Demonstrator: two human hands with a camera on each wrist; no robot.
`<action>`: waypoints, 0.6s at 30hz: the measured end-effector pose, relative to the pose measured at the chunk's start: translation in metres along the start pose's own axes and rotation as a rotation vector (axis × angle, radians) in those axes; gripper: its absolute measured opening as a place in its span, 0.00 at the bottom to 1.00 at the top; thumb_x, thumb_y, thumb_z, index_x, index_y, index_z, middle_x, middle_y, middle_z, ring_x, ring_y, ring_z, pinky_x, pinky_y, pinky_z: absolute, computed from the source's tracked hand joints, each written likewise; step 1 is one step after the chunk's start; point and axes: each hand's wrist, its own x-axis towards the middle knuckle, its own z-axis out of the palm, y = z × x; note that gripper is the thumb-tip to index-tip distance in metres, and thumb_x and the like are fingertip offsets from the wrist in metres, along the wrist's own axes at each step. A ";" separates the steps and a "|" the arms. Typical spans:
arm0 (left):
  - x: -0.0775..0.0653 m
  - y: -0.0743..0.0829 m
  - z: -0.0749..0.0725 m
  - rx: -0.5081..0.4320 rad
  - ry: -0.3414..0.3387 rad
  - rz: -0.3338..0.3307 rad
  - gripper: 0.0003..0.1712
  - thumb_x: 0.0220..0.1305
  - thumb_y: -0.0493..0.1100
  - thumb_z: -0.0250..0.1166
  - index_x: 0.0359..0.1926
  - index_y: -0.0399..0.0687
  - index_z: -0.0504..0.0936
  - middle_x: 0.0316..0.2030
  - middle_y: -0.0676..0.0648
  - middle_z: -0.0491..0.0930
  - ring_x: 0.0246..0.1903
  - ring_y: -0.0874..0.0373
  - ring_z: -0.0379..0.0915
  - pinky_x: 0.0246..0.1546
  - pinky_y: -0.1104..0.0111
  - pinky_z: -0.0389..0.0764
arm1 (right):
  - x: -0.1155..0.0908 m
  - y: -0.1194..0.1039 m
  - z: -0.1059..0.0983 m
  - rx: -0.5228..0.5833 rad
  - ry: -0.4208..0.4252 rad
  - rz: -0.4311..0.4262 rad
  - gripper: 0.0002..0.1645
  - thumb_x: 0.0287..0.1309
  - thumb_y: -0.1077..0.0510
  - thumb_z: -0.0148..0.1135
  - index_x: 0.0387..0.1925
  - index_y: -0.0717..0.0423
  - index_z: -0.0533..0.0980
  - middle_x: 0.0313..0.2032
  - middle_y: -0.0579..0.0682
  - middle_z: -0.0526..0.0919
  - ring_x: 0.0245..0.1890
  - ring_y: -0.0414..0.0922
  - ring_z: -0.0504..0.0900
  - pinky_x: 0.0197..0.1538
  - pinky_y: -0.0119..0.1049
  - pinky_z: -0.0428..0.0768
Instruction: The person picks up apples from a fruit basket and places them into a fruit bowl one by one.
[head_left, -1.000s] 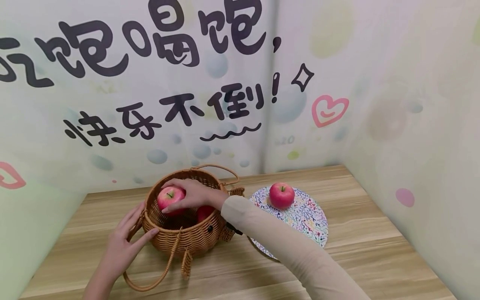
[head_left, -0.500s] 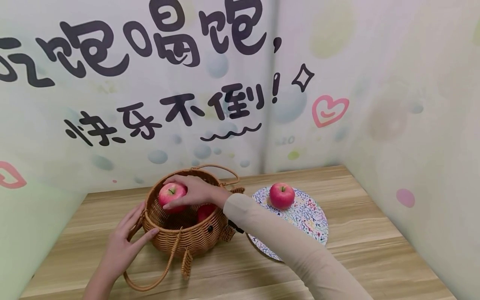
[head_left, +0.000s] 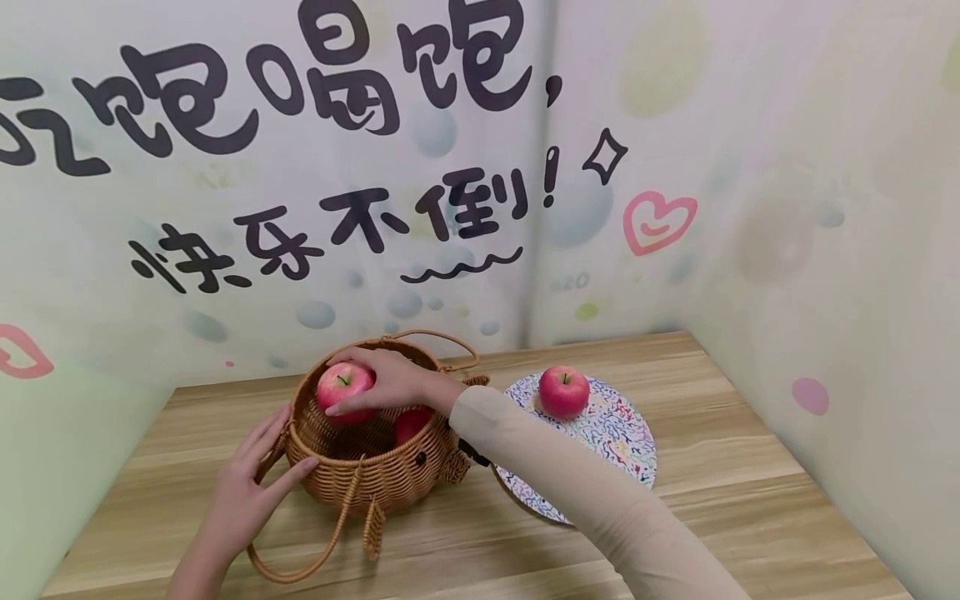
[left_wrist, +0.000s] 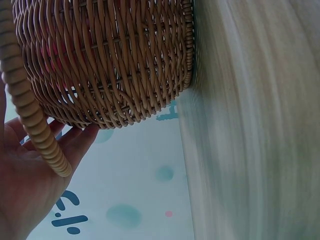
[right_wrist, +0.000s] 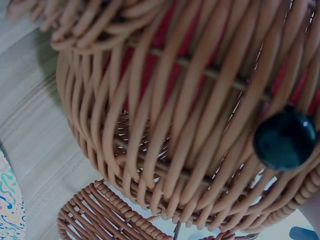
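Observation:
In the head view a round wicker basket (head_left: 360, 479) with black bead eyes stands on the wooden table. My right hand (head_left: 393, 385) reaches over its rim and holds a red apple (head_left: 343, 388) inside the opening, thumb on the near side. Another red apple (head_left: 411, 426) lies lower in the basket, partly hidden by its wall. My left hand (head_left: 247, 487) rests against the basket's left side, thumb and fingers spread apart. The left wrist view has those fingertips (left_wrist: 87, 134) touching the weave, behind a looped handle (left_wrist: 30, 100). Red also shows through the weave in the right wrist view.
Right of the basket, a round plate (head_left: 626, 450) with a multicoloured pattern bears one red apple (head_left: 564, 392). My right sleeve (head_left: 570, 492) crosses over its near part. Another basket handle (head_left: 450, 335) curves out toward the back wall (head_left: 480, 308), which closes off the wooden table (head_left: 735, 467).
My right hand and its apple have shifted slightly to the right within the basket opening, then stayed nearly still. The left hand, basket and plate have not visibly moved.

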 end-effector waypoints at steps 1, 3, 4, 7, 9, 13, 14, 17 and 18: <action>0.000 0.000 0.000 0.000 0.000 -0.001 0.45 0.67 0.32 0.73 0.80 0.42 0.64 0.75 0.30 0.64 0.63 0.89 0.56 0.56 0.91 0.68 | 0.000 0.000 0.000 -0.001 0.003 -0.003 0.41 0.60 0.40 0.76 0.72 0.42 0.72 0.60 0.43 0.82 0.57 0.35 0.79 0.60 0.25 0.77; 0.000 0.000 0.000 -0.001 -0.002 -0.004 0.45 0.67 0.32 0.73 0.80 0.42 0.64 0.75 0.30 0.64 0.63 0.89 0.56 0.56 0.91 0.68 | -0.002 -0.002 -0.001 -0.009 0.012 -0.004 0.41 0.60 0.40 0.75 0.72 0.42 0.72 0.60 0.43 0.82 0.57 0.35 0.79 0.60 0.24 0.77; 0.000 0.000 0.000 0.000 -0.002 -0.006 0.45 0.67 0.32 0.73 0.80 0.43 0.65 0.75 0.30 0.64 0.63 0.89 0.55 0.56 0.91 0.68 | -0.002 -0.002 -0.002 -0.012 0.018 -0.005 0.41 0.60 0.40 0.76 0.72 0.42 0.72 0.60 0.43 0.82 0.57 0.35 0.79 0.60 0.25 0.77; 0.001 0.000 0.000 -0.001 -0.005 -0.013 0.45 0.67 0.33 0.73 0.81 0.43 0.64 0.76 0.30 0.64 0.63 0.89 0.55 0.56 0.91 0.67 | -0.002 0.000 -0.002 -0.029 0.030 0.004 0.40 0.59 0.40 0.76 0.71 0.38 0.73 0.59 0.40 0.82 0.57 0.34 0.79 0.61 0.25 0.77; 0.001 0.001 0.000 -0.001 -0.007 -0.019 0.45 0.67 0.33 0.73 0.81 0.43 0.64 0.76 0.31 0.64 0.63 0.89 0.55 0.56 0.91 0.67 | 0.000 0.003 -0.001 -0.035 0.033 0.010 0.40 0.59 0.39 0.76 0.71 0.37 0.73 0.59 0.39 0.82 0.57 0.34 0.78 0.61 0.25 0.77; 0.001 0.001 0.000 0.001 -0.013 -0.031 0.45 0.68 0.34 0.73 0.81 0.44 0.64 0.76 0.31 0.63 0.63 0.89 0.54 0.56 0.92 0.67 | -0.002 0.004 -0.002 -0.033 0.039 0.019 0.41 0.58 0.38 0.76 0.71 0.36 0.72 0.59 0.39 0.81 0.58 0.34 0.78 0.61 0.25 0.77; 0.001 0.001 0.000 0.001 -0.014 -0.034 0.45 0.68 0.34 0.73 0.81 0.44 0.64 0.76 0.31 0.63 0.63 0.89 0.54 0.56 0.92 0.67 | -0.002 0.004 -0.002 -0.031 0.042 0.020 0.42 0.58 0.38 0.76 0.71 0.37 0.72 0.59 0.40 0.81 0.58 0.35 0.78 0.60 0.26 0.78; 0.001 0.001 0.000 0.001 -0.017 -0.041 0.44 0.68 0.35 0.72 0.81 0.44 0.63 0.76 0.31 0.63 0.63 0.90 0.54 0.56 0.92 0.67 | -0.007 0.000 -0.004 -0.025 0.046 0.025 0.43 0.59 0.38 0.76 0.72 0.39 0.72 0.60 0.42 0.81 0.58 0.37 0.78 0.60 0.26 0.78; 0.001 0.001 -0.001 0.002 -0.017 -0.043 0.44 0.68 0.35 0.72 0.81 0.43 0.64 0.76 0.31 0.63 0.63 0.90 0.54 0.56 0.92 0.67 | -0.007 -0.001 -0.004 -0.026 0.047 0.025 0.43 0.59 0.38 0.76 0.73 0.39 0.71 0.60 0.43 0.81 0.59 0.37 0.78 0.60 0.26 0.78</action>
